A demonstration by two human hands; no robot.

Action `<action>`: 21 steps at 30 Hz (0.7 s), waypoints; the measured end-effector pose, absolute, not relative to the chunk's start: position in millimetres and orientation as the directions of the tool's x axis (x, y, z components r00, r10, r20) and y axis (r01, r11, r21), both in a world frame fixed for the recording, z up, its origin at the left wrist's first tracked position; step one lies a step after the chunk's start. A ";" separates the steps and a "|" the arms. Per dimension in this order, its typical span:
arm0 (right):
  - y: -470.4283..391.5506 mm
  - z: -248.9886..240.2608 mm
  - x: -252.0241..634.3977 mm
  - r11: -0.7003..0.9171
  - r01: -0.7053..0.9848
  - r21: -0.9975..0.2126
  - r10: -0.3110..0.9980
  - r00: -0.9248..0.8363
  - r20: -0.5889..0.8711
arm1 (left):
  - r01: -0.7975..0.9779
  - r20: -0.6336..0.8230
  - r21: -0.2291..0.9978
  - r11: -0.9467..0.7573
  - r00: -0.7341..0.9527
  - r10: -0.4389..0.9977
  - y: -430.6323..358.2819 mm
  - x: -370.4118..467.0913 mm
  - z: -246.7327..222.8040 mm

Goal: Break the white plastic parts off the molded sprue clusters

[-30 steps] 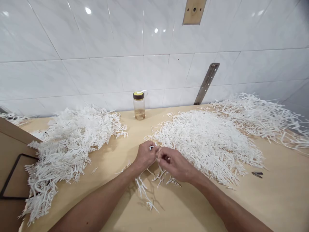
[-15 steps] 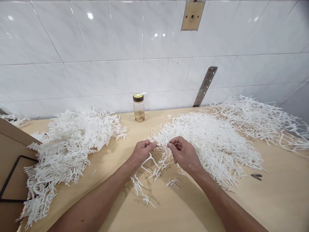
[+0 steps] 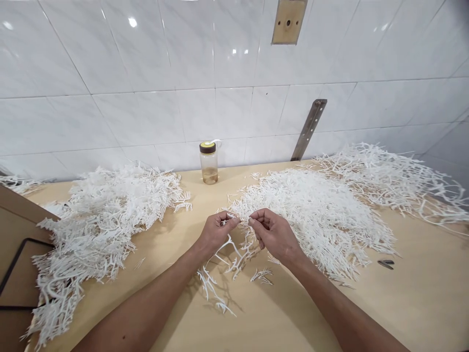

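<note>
My left hand (image 3: 217, 233) is closed in a pinch on a thin white branched plastic sprig (image 3: 231, 216), its pale tips showing at the thumb and forefinger. Just to the right, my right hand (image 3: 276, 235) also has thumb and forefinger pressed together, near the sprig's end; whatever lies between those fingertips is too small to make out. Below the hands spreads a longer white branching stem (image 3: 210, 283); whether it joins the held piece is hidden. A small bunch of loose white twigs (image 3: 262, 276) lies on the table (image 3: 278, 322) beside it.
A large heap of white sprigs (image 3: 315, 220) is at the right, with longer bare stems (image 3: 395, 181) behind. Another heap (image 3: 106, 215) fills the left, against a brown box (image 3: 18, 244). A bottle (image 3: 208, 166) stands near the tiled wall. Small dark snippers (image 3: 386, 264) lie far right.
My right hand has come slightly closer to my left, narrowing the gap between the fingertips. More of the white sprig shows at my left fingers. The view has shifted a little.
</note>
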State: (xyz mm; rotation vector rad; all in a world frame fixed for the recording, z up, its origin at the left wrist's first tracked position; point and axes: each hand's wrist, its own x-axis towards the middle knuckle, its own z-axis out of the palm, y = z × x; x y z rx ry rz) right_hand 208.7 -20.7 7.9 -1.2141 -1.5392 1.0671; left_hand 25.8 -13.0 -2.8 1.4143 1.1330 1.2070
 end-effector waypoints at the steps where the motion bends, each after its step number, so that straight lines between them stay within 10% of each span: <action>1: -21.2 8.2 208.7 0.141 0.199 -0.970 0.982 -0.153 0.111 | 0.090 0.184 0.977 -0.193 0.103 0.978 -13.8 26.9 -3.7; 21: -21.1 14.4 215.8 0.193 0.404 -0.894 0.981 -0.058 0.185 | 0.167 0.311 0.931 -0.325 0.107 0.945 -19.3 32.4 -5.9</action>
